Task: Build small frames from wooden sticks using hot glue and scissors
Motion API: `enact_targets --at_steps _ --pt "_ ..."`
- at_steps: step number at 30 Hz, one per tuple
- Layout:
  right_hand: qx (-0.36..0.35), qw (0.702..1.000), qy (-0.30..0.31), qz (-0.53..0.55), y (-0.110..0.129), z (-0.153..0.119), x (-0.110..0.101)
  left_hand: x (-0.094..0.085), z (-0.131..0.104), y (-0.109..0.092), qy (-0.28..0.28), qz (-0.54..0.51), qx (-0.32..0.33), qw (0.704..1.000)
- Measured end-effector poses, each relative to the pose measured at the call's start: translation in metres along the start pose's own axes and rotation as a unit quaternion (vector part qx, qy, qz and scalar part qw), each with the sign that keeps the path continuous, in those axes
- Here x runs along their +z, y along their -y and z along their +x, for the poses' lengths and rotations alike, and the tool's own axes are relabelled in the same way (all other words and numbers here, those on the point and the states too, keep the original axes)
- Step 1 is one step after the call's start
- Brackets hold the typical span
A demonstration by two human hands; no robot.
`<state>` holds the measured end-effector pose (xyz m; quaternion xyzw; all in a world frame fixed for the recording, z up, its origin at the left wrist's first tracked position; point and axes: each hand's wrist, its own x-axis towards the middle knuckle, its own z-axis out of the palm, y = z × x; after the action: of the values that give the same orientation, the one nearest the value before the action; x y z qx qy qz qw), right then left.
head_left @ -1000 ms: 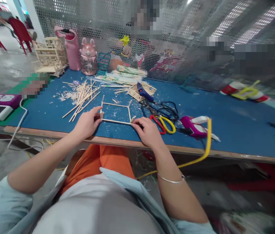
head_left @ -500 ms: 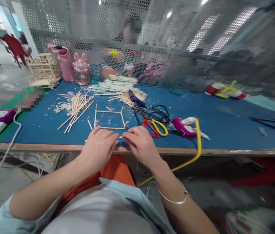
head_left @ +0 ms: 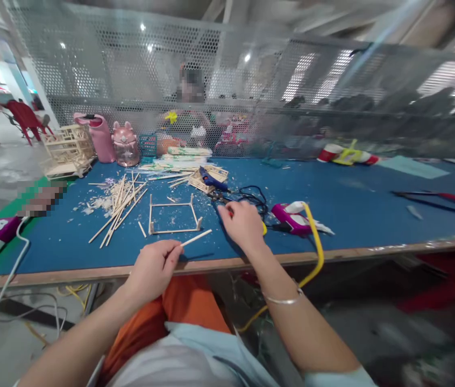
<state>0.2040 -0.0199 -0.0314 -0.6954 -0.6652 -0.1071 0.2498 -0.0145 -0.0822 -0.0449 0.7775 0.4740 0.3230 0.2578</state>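
My left hand (head_left: 157,269) is closed at the table's front edge, pinching a thin wooden stick (head_left: 196,238) that points up to the right. Behind the stick lies a rectangular frame of sticks (head_left: 174,231) with short upright pieces at its front corners. My right hand (head_left: 242,223) is over a pair of scissors (head_left: 265,229) with red and yellow handles, its fingers curled on them. It covers most of the handles. Just beyond the right hand is a blue glue gun (head_left: 212,180) with a dark cord.
Loose sticks (head_left: 118,207) and shavings lie left of the frame. A wooden model (head_left: 68,153), a pink bottle (head_left: 101,141) and a pink jar (head_left: 126,148) stand at the back left. A purple power strip (head_left: 290,219) with a yellow cable sits right; pliers (head_left: 429,198) lie farther right.
My right hand has left the stick, moving right and forward onto the scissors. The left hand keeps the stick, now tilted up. The view has tipped upward.
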Motion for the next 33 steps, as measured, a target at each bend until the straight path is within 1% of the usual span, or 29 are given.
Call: enact_targets --at_steps 2,3,4,6,8,10,12,13,14,15,16,17,18,19,20,21,22,23,24,25,26,27,28,29,30,31,33 --pt "0.021 0.991 0.108 -0.071 0.001 0.014 0.006 0.001 -0.001 -0.001 0.003 -0.023 0.003 1.0" --pt "0.022 0.986 0.142 -0.083 0.003 0.019 0.008 0.001 -0.001 -0.001 0.009 -0.033 0.005 0.999" --pt "0.023 0.983 0.161 -0.084 0.006 0.023 0.009 0.001 -0.002 -0.003 0.015 -0.04 0.007 0.999" --pt "0.042 0.981 0.174 -0.078 0.01 0.028 0.006 0.001 -0.003 -0.004 0.028 -0.051 0.016 0.998" --pt "0.072 0.978 0.181 -0.076 0.011 0.03 -0.004 0.0 -0.006 -0.005 0.041 -0.062 0.034 0.997" --pt "0.096 0.978 0.17 -0.077 0.006 0.027 -0.019 -0.001 -0.008 -0.005 0.049 -0.082 0.052 0.994" --pt "0.114 0.985 0.124 -0.043 -0.002 0.02 -0.039 -0.002 -0.007 -0.006 0.034 -0.111 0.067 0.991" --pt "0.13 0.989 0.065 0.029 -0.006 0.014 -0.049 -0.003 -0.006 -0.008 0.017 -0.126 0.076 0.989" --pt "0.139 0.981 0.017 0.137 -0.009 0.008 -0.058 -0.004 -0.003 -0.009 -0.003 -0.136 0.087 0.987" --pt "0.145 0.952 -0.006 0.268 -0.011 0.002 -0.066 -0.005 0.0 -0.012 -0.021 -0.141 0.099 0.985" --pt "0.15 0.903 -0.006 0.402 -0.012 -0.005 -0.072 -0.005 0.004 -0.014 -0.033 -0.142 0.11 0.983" --pt "0.151 0.844 0.021 0.515 -0.011 -0.013 -0.077 -0.005 0.008 -0.017 -0.037 -0.141 0.118 0.982" --pt "0.153 0.782 0.059 0.602 -0.009 -0.021 -0.079 -0.005 0.013 -0.02 -0.03 -0.143 0.121 0.982" --pt "0.157 0.727 0.097 0.661 -0.005 -0.028 -0.079 -0.005 0.017 -0.023 -0.012 -0.148 0.121 0.981" --pt "0.163 0.685 0.127 0.698 0.0 -0.036 -0.077 -0.004 0.02 -0.026 0.01 -0.156 0.118 0.981" --pt "0.17 0.654 0.146 0.723 0.006 -0.044 -0.073 -0.003 0.022 -0.029 0.031 -0.166 0.114 0.979" --pt "0.178 0.631 0.153 0.739 0.012 -0.051 -0.067 -0.002 0.023 -0.032 0.046 -0.175 0.108 0.978" --pt "0.184 0.615 0.153 0.751 0.019 -0.057 -0.061 0.0 0.023 -0.035 0.057 -0.182 0.105 0.976" --pt "0.188 0.606 0.144 0.759 0.026 -0.062 -0.054 0.003 0.021 -0.037 0.065 -0.188 0.106 0.974" --pt "0.186 0.604 0.131 0.764 0.032 -0.066 -0.047 0.005 0.02 -0.039 0.075 -0.194 0.114 0.971" --pt "0.174 0.611 0.116 0.764 0.037 -0.069 -0.041 0.008 0.018 -0.041 0.091 -0.202 0.124 0.967" --pt "0.152 0.625 0.104 0.759 0.04 -0.07 -0.035 0.011 0.016 -0.042 0.112 -0.211 0.134 0.962" --pt "0.123 0.641 0.105 0.75 0.042 -0.069 -0.031 0.014 0.014 -0.042 0.131 -0.22 0.14 0.956" --pt "0.093 0.653 0.123 0.741 0.043 -0.066 -0.029 0.016 0.013 -0.042 0.141 -0.23 0.139 0.953" --pt "0.063 0.659 0.153 0.734 0.042 -0.063 -0.027 0.017 0.013 -0.041 0.143 -0.239 0.133 0.951" --pt "0.039 0.656 0.191 0.729 0.04 -0.059 -0.026 0.017 0.013 -0.041 0.139 -0.244 0.125 0.951" --pt "0.009 0.63 0.271 0.728 0.037 -0.051 -0.026 0.016 0.012 -0.04 0.141 -0.242 0.119 0.953"
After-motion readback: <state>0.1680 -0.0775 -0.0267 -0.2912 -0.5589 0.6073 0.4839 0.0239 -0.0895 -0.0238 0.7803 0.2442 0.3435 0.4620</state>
